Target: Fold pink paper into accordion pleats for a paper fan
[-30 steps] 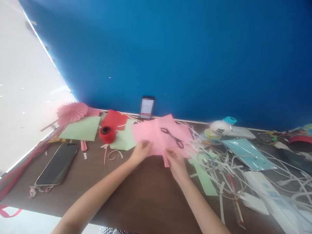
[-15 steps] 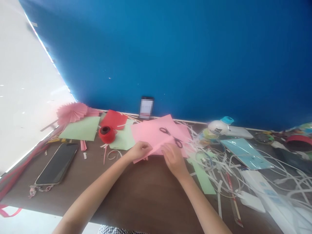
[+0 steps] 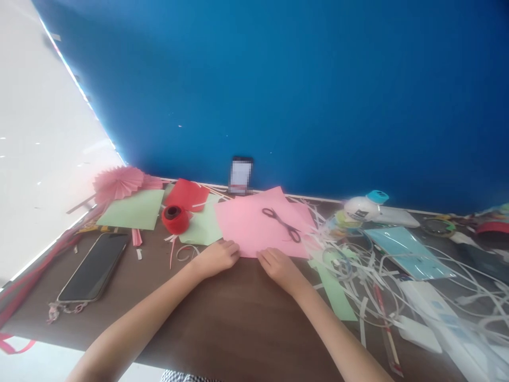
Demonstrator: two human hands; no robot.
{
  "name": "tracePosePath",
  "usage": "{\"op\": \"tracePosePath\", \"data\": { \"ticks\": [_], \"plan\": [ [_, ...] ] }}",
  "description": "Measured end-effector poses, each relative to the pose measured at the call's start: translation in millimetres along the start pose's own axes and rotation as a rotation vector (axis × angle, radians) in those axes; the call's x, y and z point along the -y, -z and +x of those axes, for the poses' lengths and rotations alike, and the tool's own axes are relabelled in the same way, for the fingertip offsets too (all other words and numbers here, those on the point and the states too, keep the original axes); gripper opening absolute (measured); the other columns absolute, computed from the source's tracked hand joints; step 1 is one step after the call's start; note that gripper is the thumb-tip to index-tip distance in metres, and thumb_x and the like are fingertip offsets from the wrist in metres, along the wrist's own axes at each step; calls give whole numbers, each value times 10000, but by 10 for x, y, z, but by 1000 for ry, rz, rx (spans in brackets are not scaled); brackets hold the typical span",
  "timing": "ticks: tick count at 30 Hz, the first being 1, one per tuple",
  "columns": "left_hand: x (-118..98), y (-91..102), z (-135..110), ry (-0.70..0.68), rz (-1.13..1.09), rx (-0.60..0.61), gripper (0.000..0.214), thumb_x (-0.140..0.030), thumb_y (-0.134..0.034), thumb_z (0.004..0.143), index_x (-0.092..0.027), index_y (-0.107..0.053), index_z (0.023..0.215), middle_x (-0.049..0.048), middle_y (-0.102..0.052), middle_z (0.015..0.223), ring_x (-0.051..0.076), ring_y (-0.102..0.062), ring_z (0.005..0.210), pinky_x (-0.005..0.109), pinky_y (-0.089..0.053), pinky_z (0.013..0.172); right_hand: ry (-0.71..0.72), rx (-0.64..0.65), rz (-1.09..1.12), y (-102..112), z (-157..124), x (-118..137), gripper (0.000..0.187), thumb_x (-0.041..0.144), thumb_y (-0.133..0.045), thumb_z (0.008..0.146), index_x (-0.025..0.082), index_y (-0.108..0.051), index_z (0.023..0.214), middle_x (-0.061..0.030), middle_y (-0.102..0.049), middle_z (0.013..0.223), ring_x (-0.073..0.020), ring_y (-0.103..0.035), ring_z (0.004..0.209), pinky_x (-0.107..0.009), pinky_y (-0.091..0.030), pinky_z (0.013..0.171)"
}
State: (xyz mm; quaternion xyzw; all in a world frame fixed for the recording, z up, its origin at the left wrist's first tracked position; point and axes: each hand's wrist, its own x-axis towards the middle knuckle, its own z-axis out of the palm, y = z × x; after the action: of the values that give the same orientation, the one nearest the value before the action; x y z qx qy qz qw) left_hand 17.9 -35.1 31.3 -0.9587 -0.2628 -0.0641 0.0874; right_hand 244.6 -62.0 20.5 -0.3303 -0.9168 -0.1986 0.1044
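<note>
A sheet of pink paper (image 3: 246, 228) lies before me, its near edge between my two hands. My left hand (image 3: 218, 255) is closed at the left end of that edge, fingers curled over the paper. At the right end, my right hand (image 3: 280, 268) has its fingers pressed together on the same edge; its thumb is hidden. More pink paper lies behind, and I cannot tell the layers apart. Dark-handled scissors (image 3: 282, 225) rest half open on the pink paper.
Left of the paper are a red spool (image 3: 175, 219), red paper (image 3: 186, 194), green paper (image 3: 131, 210), a pink folded fan (image 3: 119, 182) and a phone (image 3: 94, 268). To the right lie tangled white cables (image 3: 382, 276), a blue packet (image 3: 407, 252) and a white bottle (image 3: 360, 208).
The raised pink paper edge has come down flat toward me. Both hands have lowered to the near edge of the paper, and the scissors now show fully.
</note>
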Motion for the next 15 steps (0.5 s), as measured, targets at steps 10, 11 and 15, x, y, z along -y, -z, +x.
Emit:
{"op": "tracePosePath", "data": {
  "ticks": [10, 11, 15],
  "plan": [
    [133, -64, 10, -40, -82, -83, 283, -230, -279, 915, -145, -544, 865, 67, -545, 822, 166, -516, 812, 269, -417, 656, 9, 2, 69, 23, -235, -145, 350, -33, -340, 805, 137, -543, 1036, -86, -596, 836, -197, -558, 800, -365, -484, 717],
    [145, -48, 7, -26, -83, -64, 275, -227, -288, 912, -148, -546, 862, 68, -542, 826, 170, -512, 825, 268, -417, 657, -8, 3, 110, 20, -245, -149, 355, -26, -343, 807, 150, -540, 1044, -82, -594, 843, -195, -560, 805, -363, -486, 717],
    [207, 1, -43, -6, -98, 29, 207, -151, -346, 879, -150, -552, 903, 70, -543, 822, 177, -513, 797, 285, -425, 670, -56, 23, 189, 28, -298, -151, 409, -35, -343, 790, 165, -519, 1100, -85, -593, 902, -195, -560, 832, -357, -485, 738]
  ]
}}
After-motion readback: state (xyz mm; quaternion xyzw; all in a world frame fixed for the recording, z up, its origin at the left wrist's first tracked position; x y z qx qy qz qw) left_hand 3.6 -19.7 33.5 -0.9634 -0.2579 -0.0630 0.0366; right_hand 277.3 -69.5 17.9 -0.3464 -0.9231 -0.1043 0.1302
